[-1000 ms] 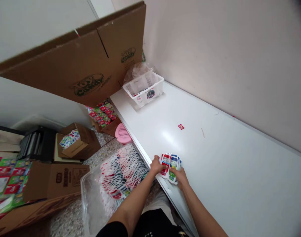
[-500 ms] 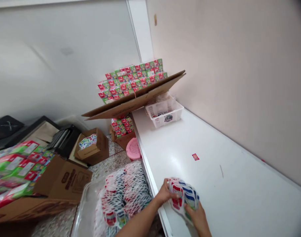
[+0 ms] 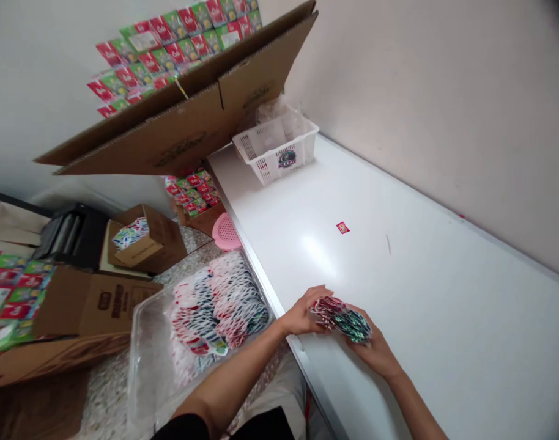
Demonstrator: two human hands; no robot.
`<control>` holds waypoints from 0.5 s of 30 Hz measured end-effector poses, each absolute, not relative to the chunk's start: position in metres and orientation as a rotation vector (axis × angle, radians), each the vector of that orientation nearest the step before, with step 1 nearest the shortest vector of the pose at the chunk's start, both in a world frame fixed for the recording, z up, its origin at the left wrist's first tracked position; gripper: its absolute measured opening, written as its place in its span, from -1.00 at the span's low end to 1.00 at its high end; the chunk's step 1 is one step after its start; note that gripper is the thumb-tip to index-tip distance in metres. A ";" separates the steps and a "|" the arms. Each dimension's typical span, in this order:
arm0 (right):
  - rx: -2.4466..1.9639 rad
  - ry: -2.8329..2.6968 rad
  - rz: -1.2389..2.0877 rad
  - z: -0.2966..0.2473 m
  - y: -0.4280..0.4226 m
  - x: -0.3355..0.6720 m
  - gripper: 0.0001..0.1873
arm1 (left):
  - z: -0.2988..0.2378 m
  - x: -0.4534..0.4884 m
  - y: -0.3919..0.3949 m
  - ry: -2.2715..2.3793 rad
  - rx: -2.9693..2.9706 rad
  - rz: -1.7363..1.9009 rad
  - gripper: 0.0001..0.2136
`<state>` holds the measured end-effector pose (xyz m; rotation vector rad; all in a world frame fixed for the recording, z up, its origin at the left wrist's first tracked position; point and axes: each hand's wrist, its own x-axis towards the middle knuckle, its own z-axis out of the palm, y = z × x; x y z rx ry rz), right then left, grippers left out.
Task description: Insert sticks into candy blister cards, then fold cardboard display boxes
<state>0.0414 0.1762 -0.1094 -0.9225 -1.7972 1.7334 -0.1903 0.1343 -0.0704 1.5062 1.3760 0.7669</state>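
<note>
Both my hands grip one stack of small colourful packets (image 3: 341, 318) near the front edge of the white table (image 3: 399, 269). My left hand (image 3: 302, 315) pinches the stack's left end, fingers closed on it. Under its right end my right hand (image 3: 375, 351) cups the stack. The packets are red, green and blue and turned edge-on. Left of the table, below my left forearm, a clear plastic tub (image 3: 155, 342) holds a heap of the same packets (image 3: 215, 305).
A white plastic basket (image 3: 277, 146) stands at the table's far end, a small red sticker (image 3: 342, 228) lies mid-table. A large cardboard flap (image 3: 183, 116) overhangs stacked red-green boxes (image 3: 169, 36). Cardboard boxes (image 3: 142, 244) and a pink stool (image 3: 227, 232) sit on the floor.
The view swung up, then back down. The stack in my hands has been turned from face-up to edge-on and squeezed together; both hands stay on it.
</note>
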 end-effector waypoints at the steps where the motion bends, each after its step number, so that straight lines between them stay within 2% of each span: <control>1: -0.944 -1.806 1.731 -0.113 0.174 0.045 -0.34 | -0.073 -0.185 0.133 1.363 1.496 0.779 -0.06; 3: -1.005 -1.823 1.723 -0.119 0.171 0.050 -0.30 | -0.075 -0.177 0.130 1.329 1.434 0.803 0.00; 7: -1.051 -1.756 1.783 -0.125 0.166 0.056 -0.35 | -0.074 -0.166 0.123 1.304 1.375 0.908 -0.32; 11: -1.096 -1.817 1.791 -0.126 0.159 0.062 -0.28 | -0.075 -0.154 0.107 1.294 1.175 0.988 -0.21; 13: -1.185 -1.926 1.755 -0.126 0.155 0.065 -0.36 | -0.077 -0.145 0.093 1.334 1.032 0.986 -0.23; 15: -1.229 -2.057 1.716 -0.125 0.152 0.064 -0.45 | -0.078 -0.138 0.074 1.452 0.932 1.003 -0.33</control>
